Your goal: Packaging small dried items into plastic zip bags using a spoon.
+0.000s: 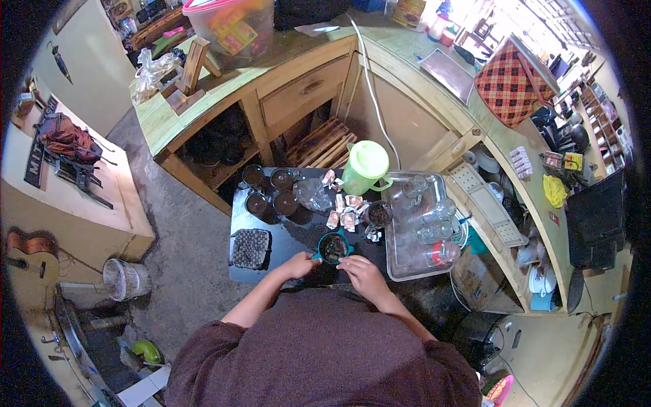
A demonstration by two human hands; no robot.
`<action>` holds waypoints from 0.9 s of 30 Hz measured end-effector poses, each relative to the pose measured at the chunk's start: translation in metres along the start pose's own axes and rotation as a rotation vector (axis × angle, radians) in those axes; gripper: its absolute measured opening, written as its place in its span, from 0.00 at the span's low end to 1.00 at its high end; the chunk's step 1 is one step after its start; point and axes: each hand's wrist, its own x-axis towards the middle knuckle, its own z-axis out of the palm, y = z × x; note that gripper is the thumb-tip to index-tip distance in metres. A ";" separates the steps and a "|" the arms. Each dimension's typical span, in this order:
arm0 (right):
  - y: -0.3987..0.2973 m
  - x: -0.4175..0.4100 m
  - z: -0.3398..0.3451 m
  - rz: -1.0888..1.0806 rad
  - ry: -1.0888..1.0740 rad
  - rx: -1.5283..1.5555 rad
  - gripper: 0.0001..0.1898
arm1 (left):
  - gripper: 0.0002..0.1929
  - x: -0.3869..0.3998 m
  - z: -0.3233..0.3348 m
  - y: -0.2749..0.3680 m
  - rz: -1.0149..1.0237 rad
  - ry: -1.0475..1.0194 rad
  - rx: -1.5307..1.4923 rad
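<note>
My left hand [299, 265] grips the handle side of a small teal strainer [348, 243] with dark wet grounds in it. The fingertips of my right hand [363, 273] pinch the strainer's near right rim; what lies under them is partly hidden. Just beyond it are crumpled printed paper packets [350, 216] and a glass of dark grounds [380, 214]. Several glasses of dark drink [285, 203] stand at the table's far left, beside a clear plastic bag [313, 193]. A lidded light-green pitcher [364, 170] rises at the back.
On the right, a metal tray [399, 272] holds several clear glasses [435, 231], some lying on their sides. A woven dark mat [252, 248] lies on the low black table [300, 231] at left. A wooden counter [305, 48] curves around behind, with a white cable [375, 96] hanging down.
</note>
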 end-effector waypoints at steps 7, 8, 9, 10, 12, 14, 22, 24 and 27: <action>0.008 -0.004 0.003 -0.092 0.036 -0.101 0.17 | 0.22 0.001 0.001 -0.001 0.004 0.000 0.012; 0.011 -0.008 0.007 -0.088 0.037 -0.103 0.17 | 0.22 0.002 0.001 0.000 -0.018 -0.008 0.001; 0.012 -0.012 0.011 -0.110 0.018 -0.088 0.18 | 0.22 0.001 0.000 0.002 -0.041 -0.012 -0.010; 0.012 -0.015 0.014 -0.131 -0.001 -0.072 0.18 | 0.22 -0.001 0.000 0.004 -0.041 -0.012 -0.010; 0.012 -0.021 0.009 -0.113 -0.007 -0.074 0.18 | 0.21 -0.004 0.000 0.005 -0.012 0.020 0.015; 0.020 -0.023 0.008 -0.084 0.017 -0.084 0.17 | 0.22 -0.003 -0.001 0.001 -0.016 0.014 0.013; 0.018 -0.017 0.018 -0.153 0.017 -0.038 0.13 | 0.22 -0.005 0.001 0.005 0.002 0.040 0.026; 0.025 -0.015 0.014 -0.145 0.052 -0.074 0.13 | 0.22 -0.006 -0.001 0.007 -0.003 0.008 -0.007; 0.024 -0.003 0.016 -0.115 0.110 -0.114 0.12 | 0.22 -0.005 -0.003 0.008 -0.070 -0.024 0.008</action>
